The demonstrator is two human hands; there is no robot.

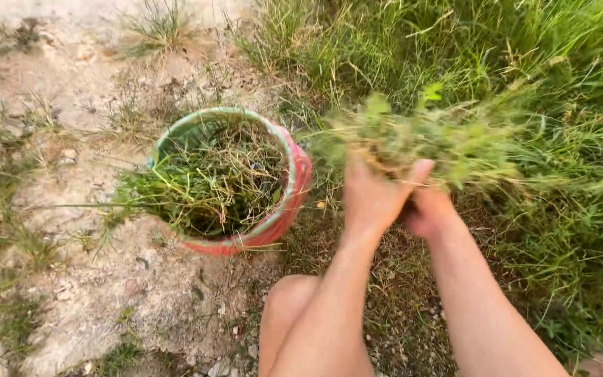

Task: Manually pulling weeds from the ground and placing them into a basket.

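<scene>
A bunch of pulled grass [420, 136] is gripped by 2 hands: the left hand [371, 199] is closed around its root end, and the right hand [427, 209] is clenched just beside it, touching. The bunch is held above bare soil, right of a grass-filled basket [294, 174] with a green-and-red rim. Uncut grass [567, 84] is seen beyond.

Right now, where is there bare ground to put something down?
The pale sandy dirt left of and below the basket is mostly bare. The basket is stuffed with cut grass, the right side is thick grass, and both hands grip a weed bunch there.
</scene>
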